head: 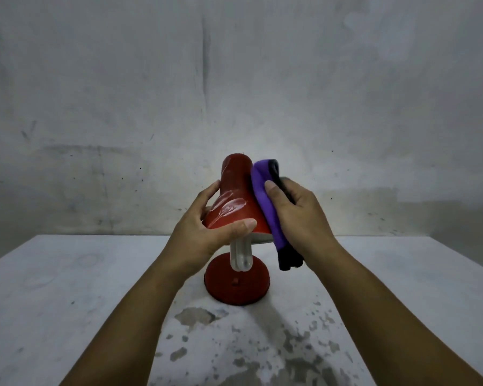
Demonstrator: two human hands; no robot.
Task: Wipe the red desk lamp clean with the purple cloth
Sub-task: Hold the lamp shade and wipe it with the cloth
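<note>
The red desk lamp (234,196) stands on its round red base (237,285) in the middle of the table, its shade tilted toward me with a white bulb (241,256) hanging out below. My left hand (204,232) grips the shade's left side and lower rim, thumb across the front. My right hand (296,215) holds the folded purple cloth (265,199) against the shade's right side. The cloth's dark edge hangs down beneath that hand. Whitish smears show on the shade's front.
The white table (81,288) is worn, with grey patches of chipped paint near the front. A stained grey wall (234,79) rises right behind its far edge.
</note>
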